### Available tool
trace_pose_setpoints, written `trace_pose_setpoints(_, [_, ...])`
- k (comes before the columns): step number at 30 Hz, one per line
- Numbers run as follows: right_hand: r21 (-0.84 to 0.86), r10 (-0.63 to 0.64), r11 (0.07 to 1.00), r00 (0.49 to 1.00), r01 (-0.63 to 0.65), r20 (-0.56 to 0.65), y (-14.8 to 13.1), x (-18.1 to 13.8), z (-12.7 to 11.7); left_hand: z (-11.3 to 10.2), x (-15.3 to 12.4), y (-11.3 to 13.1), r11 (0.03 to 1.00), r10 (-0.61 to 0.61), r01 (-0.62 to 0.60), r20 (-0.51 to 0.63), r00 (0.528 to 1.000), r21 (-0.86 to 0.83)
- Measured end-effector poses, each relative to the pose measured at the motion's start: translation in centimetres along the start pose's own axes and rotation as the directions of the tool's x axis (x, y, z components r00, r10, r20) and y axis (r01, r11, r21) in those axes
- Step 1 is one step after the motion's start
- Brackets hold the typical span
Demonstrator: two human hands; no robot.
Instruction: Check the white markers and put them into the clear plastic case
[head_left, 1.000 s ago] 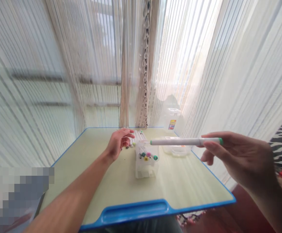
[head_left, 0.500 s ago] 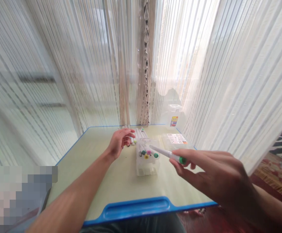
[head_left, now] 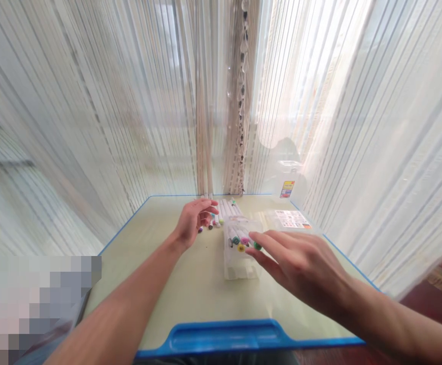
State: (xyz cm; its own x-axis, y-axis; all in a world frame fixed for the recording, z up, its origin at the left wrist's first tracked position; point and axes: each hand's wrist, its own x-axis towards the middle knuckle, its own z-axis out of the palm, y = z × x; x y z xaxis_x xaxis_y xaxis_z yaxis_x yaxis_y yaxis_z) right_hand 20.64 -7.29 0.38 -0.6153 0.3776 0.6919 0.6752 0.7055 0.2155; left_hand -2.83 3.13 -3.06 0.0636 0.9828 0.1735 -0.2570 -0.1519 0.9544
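Note:
My right hand [head_left: 293, 253] is at the clear plastic box [head_left: 242, 272], with thumb and index finger on either side of a green-ended marker [head_left: 258, 246]. The marker's body is mostly hidden by the fingers. Inside the box lie several white markers, their coloured ends facing me, among them a pink-ended marker [head_left: 244, 241] and a yellow-ended marker [head_left: 241, 248]. Loosely curled with its fingers apart, my left hand [head_left: 194, 220] hovers by the loose white markers [head_left: 226, 207] behind the box and shows nothing in its grasp.
Everything stands on a pale table [head_left: 160, 299] with a blue rim and a moulded blue tray [head_left: 226, 334] at its front. A clear case [head_left: 291, 219] with a printed label lies at the back right, its labelled panel upright. Sheer striped curtains [head_left: 129, 101] hang behind.
My right hand has carried the green-ended marker left and forward to the box. My left hand has kept nearly the same place by the loose markers. The view has turned slightly left.

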Motion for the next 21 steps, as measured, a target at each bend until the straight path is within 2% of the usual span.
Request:
trace_pose_setpoints(9, [0.036,0.02,0.999,0.999,-0.019,-0.039,0.5,-0.3,0.6,-0.2,-0.1,0.4,1.0,0.008,-0.007,-0.032,0.999,0.023])
trace_pose_setpoints(15, [0.116,0.026,0.993,0.989,-0.009,-0.149,1.7,-0.3,-0.1,-0.6,0.0,0.8,0.991,0.082,-0.069,-0.11,0.99,0.118])
trace_pose_setpoints(18, [0.178,0.131,0.98,0.954,-0.084,-0.269,3.7,1.1,-0.1,-1.2,0.2,0.8,0.957,0.176,-0.129,-0.17,0.969,0.259])
trace_pose_setpoints(21, [0.273,0.33,0.928,0.896,-0.252,-0.296,6.2,2.7,1.9,-2.0,0.4,0.8,0.878,0.282,-0.157,-0.224,0.933,0.453])
